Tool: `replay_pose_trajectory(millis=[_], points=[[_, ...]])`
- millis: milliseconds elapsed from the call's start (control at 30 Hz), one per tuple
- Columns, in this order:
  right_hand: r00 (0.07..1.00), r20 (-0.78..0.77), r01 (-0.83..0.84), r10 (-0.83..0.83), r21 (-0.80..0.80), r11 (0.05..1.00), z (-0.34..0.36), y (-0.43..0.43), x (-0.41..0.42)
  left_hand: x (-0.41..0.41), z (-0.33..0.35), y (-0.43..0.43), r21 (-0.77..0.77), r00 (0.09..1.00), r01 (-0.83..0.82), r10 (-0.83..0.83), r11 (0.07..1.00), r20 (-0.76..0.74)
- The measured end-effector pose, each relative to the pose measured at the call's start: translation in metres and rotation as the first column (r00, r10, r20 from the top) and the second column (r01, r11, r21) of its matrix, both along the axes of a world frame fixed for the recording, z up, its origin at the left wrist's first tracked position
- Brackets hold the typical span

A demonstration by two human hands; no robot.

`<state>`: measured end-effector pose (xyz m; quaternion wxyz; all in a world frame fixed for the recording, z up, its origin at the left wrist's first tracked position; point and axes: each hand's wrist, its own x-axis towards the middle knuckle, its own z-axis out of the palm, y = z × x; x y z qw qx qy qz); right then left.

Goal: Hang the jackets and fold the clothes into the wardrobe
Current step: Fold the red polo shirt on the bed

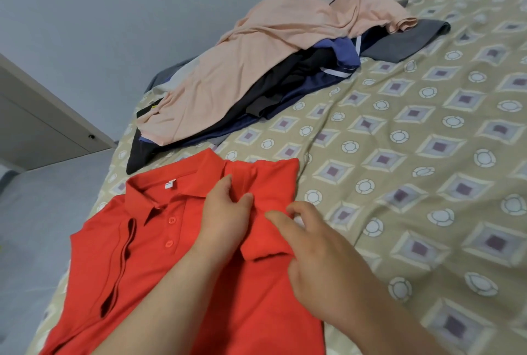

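1. Bed (413, 155): beige sheet printed with diamonds and rings, and it carries every item below.

2. Pile of clothes (285, 92): lies beyond the red polo shirt, just past its collar. A pink T-shirt (256, 63) is spread loosely on top. Black and navy garments lie under it, and a grey garment (405, 40) sticks out at the pile's far end.

3. Red polo shirt (159, 263): lies flat on the bed's near edge, front side up.
   - Long axis: runs from the near-left corner of the view up toward the pile. The collar (171, 186) points away from the person and the hem toward them.
   - Collar is open, with a white label (170, 183) showing inside.
   - One sleeve (268, 240) is folded in over the chest.
   - The sleeve on the other side is also turned in, and its opening shows as a dark slit.

4. Pale door panel (42, 132): stands off the shirt's left side, beyond the bed edge, and has a small dark knob (91, 136).

5. Right hand (316, 246): on the shirt's right edge, fingers curled and pinching the outer edge of the folded sleeve.

6. Left hand (225, 217): on the shirt's shoulder just right of the collar, thumb and fingers pinching a ridge of red fabric.

7. Two red buttons (171, 220): on the shirt's placket, below the collar.
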<state>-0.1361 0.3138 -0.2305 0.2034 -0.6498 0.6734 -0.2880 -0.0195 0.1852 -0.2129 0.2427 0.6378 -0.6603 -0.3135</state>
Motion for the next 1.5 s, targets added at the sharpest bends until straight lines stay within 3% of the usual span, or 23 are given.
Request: replay_pose_trajectory(millis=[67, 167, 233, 300, 333, 400, 433, 500, 700, 900, 1500], points=[[0.996, -0.087, -0.016, 0.019, 0.034, 0.999, 0.003, 0.002, 0.002, 0.003, -0.006, 0.002, -0.047, 0.995, 0.025, -0.021, 0.999, 0.093], [0.987, -0.111, -0.097, 0.114, 0.148, 0.984, 0.009, 0.002, 0.002, 0.003, -0.008, 0.006, -0.143, 0.996, -0.049, 0.060, 0.988, 0.072], [0.992, -0.103, -0.062, 0.073, 0.112, 0.992, 0.010, 0.003, 0.003, 0.008, -0.005, 0.011, -0.250, 0.995, -0.077, 0.090, 0.965, 0.038], [0.995, -0.096, 0.028, -0.026, 0.027, 0.999, 0.006, 0.000, 0.001, 0.019, -0.004, 0.017, -0.341, 0.996, 0.084, -0.065, 0.936, 0.067], [0.991, -0.114, 0.071, -0.071, -0.006, 0.997, 0.003, -0.001, -0.001, 0.025, -0.005, 0.021, -0.318, 0.967, 0.246, -0.209, 0.916, 0.145], [0.973, -0.202, 0.111, -0.112, -0.020, 0.994, -0.005, -0.005, -0.003, 0.039, -0.012, 0.029, -0.135, 0.785, 0.563, -0.476, 0.815, 0.397], [0.959, -0.266, 0.105, -0.103, -0.006, 0.994, -0.010, -0.005, -0.003, 0.046, -0.016, 0.030, -0.041, 0.680, 0.638, -0.537, 0.769, 0.499], [0.930, -0.360, 0.085, -0.069, 0.029, 0.996, -0.018, -0.005, -0.001, 0.053, -0.018, 0.029, 0.037, 0.611, 0.652, -0.554, 0.757, 0.565], [0.937, -0.336, 0.096, -0.098, -0.024, 0.995, -0.016, -0.007, 0.004, 0.055, -0.019, 0.038, -0.001, 0.671, 0.618, -0.526, 0.786, 0.522], [0.911, -0.411, 0.038, -0.035, -0.001, 0.999, -0.029, -0.008, 0.009, 0.062, -0.043, 0.046, -0.177, 0.724, 0.618, -0.467, 0.766, 0.507], [0.880, -0.467, 0.110, -0.084, 0.030, 0.993, -0.029, -0.014, 0.011, 0.059, -0.048, 0.042, -0.136, 0.729, 0.612, -0.489, 0.779, 0.479]])
